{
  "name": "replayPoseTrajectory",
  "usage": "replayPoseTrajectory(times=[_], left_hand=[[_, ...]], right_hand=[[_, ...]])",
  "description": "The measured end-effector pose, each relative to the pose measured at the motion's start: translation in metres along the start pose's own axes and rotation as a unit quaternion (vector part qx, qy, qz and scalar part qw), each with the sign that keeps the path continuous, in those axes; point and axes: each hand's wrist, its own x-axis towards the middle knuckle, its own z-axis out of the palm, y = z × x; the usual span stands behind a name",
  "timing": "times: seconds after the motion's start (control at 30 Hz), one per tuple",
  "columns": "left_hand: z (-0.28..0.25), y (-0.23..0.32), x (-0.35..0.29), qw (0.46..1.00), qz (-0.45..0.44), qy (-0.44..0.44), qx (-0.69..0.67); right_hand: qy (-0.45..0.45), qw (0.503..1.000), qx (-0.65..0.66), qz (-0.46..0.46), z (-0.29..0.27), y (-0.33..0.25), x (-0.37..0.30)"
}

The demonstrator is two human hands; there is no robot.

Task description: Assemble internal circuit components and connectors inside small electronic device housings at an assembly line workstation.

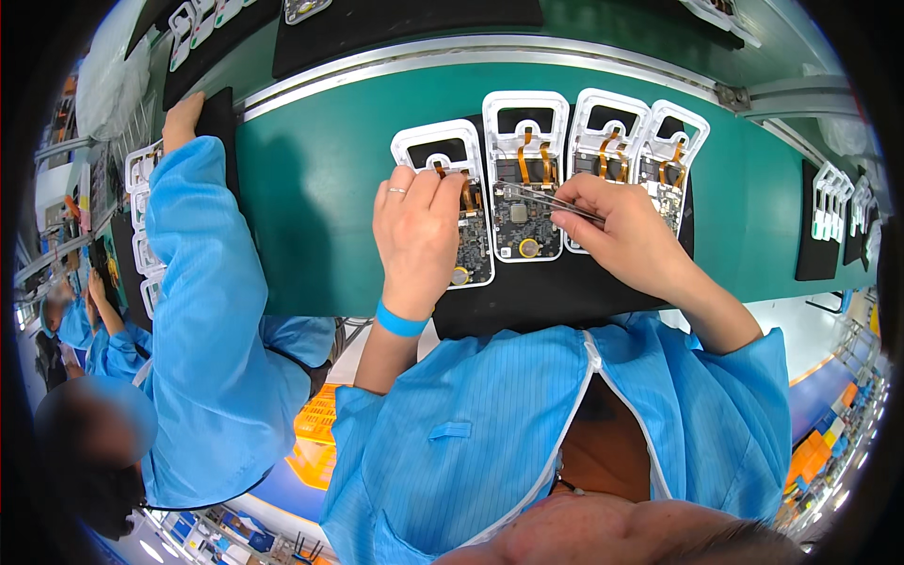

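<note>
Several white handheld device housings stand side by side on a black mat (pixel 556 294), each with a dark circuit board and orange ribbon cables. My left hand (pixel 414 240) lies over the leftmost housing (pixel 478 247), its fingers curled at the top of the board by a ribbon cable; what the fingertips pinch, if anything, is hidden. Metal tweezers (pixel 544 197) are gripped in my right hand (pixel 631 231). Their tips point left, over the left edge of the second housing (pixel 524 100). Farther right are the third housing (pixel 610 98) and another housing (pixel 692 121) overlapping it.
At left, a co-worker's blue sleeve (pixel 207 235) and hand (pixel 184 118) reach along the green table (pixel 320 169). A metal rail (pixel 471 52) borders the table's far side. More white housings (pixel 829 202) lie on a dark mat at far right. A yellow crate (pixel 315 419) sits below.
</note>
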Motion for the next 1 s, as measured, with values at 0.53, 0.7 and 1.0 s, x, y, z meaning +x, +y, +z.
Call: replayPoseTrajectory(times=[0.53,0.7,1.0], left_hand=[[-0.009,-0.008,-0.027,0.955,-0.182,0.062,-0.224],[-0.016,-0.014,-0.03,0.972,-0.159,0.095,-0.147],[-0.002,-0.018,-0.013,0.992,-0.057,0.053,-0.095]], right_hand=[[-0.013,0.998,0.009,-0.063,0.017,0.006,0.007],[-0.03,0.997,0.001,-0.07,0.015,-0.006,0.013],[-0.032,0.999,0.013,-0.023,0.012,-0.004,0.009]])
